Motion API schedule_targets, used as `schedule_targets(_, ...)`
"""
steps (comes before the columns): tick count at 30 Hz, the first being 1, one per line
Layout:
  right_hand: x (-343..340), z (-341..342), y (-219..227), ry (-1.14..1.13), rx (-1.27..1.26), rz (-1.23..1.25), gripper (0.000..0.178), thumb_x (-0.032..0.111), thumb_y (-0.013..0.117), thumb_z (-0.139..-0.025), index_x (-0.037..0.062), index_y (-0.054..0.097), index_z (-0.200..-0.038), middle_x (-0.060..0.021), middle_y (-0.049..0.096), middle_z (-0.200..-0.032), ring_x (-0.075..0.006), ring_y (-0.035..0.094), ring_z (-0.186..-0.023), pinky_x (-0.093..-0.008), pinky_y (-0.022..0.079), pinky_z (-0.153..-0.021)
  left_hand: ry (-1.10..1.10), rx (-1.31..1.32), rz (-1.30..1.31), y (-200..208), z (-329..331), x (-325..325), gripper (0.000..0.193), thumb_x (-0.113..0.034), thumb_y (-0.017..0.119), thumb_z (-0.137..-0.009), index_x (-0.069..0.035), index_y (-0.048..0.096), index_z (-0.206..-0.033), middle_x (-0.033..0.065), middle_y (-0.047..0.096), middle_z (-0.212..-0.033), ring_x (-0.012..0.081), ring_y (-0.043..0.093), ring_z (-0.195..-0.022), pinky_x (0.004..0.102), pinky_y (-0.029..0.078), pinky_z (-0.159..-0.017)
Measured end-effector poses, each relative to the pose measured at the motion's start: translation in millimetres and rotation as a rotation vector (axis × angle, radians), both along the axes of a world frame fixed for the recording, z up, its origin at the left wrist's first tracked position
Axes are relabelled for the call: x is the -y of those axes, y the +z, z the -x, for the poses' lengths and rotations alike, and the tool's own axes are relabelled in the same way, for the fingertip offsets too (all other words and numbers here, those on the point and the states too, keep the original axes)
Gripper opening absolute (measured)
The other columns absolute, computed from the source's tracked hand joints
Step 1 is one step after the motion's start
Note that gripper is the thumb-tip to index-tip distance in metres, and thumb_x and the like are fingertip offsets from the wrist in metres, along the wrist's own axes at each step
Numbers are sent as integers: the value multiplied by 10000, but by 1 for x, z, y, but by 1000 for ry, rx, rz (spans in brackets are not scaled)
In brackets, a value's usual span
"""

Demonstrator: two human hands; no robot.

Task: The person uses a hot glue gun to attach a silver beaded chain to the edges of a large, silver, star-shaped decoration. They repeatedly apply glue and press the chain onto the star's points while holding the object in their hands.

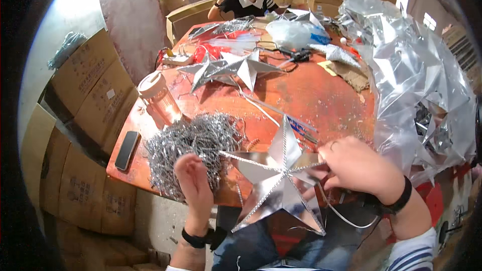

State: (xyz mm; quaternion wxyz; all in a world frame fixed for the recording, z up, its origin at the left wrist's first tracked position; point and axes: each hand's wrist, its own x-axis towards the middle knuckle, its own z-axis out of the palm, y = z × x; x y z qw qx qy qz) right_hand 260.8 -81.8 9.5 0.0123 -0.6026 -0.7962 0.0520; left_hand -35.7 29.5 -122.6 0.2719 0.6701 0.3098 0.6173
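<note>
A shiny silver five-pointed star (273, 175) with braided silver trim along its ridges is held over the table's near edge, above my lap. My right hand (359, 165) is closed on its right-hand point, thumb below and fingers above. A thin white cord (346, 222) loops down beneath that hand. My left hand (195, 180) is raised left of the star, apart from it, with its fingers curled together; whatever they may hold cannot be made out. Right beside it lies a tangled heap of silver tinsel cord (175, 145).
On the red table (336, 105) are a phone (128, 150), a lidded bottle (158, 98), finished-looking stars (241, 70) and plastic bags (296, 32). A large clear bag of stars (416, 70) stands at right. Cardboard boxes (95, 85) line the left. Another person (246, 2) sits opposite.
</note>
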Motion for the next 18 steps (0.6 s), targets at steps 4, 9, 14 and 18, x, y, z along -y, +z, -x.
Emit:
schedule_targets(4, -4, 4, 6, 4, 7, 66, 135, 166, 639, -777, 77, 580, -860, -101, 649, -723, -301, 658, -725, -403, 507, -636, 6, -82, -211, -6, 2, 2, 201, 2, 456, -933, -25, 421, -1129, 122, 464, -1024, 164, 466, -826, 262, 412, -748)
schedule_targets(9, -9, -8, 15, -37, 98, -214, 101, 140, 618, -778, 94, 585, -862, -85, 638, -702, -285, 648, -688, -399, 511, -633, -76, 115, -126, -12, 5, 4, 154, -117, 467, -967, -38, 425, -1092, 130, 489, -956, 182, 473, -795, 288, 429, -716)
schedule_targets(14, -73, -45, 15, -279, -104, -250, 163, 222, 680, -773, 75, 626, -819, -113, 658, -751, -302, 641, -688, -387, 495, -648, 0, 196, -127, -8, 6, 8, 138, -157, 458, -975, -64, 415, -1069, 108, 484, -911, 172, 484, -772, 289, 444, -664)
schedule_targets(18, -156, -59, -6, -568, -386, 1, 335, 392, 725, -759, 63, 676, -800, -138, 692, -765, -211, 682, -737, -388, 494, -664, -10, 172, -102, -15, 8, 5, 203, -238, 506, -970, -98, 420, -1089, 97, 473, -957, 174, 481, -774, 279, 442, -650)
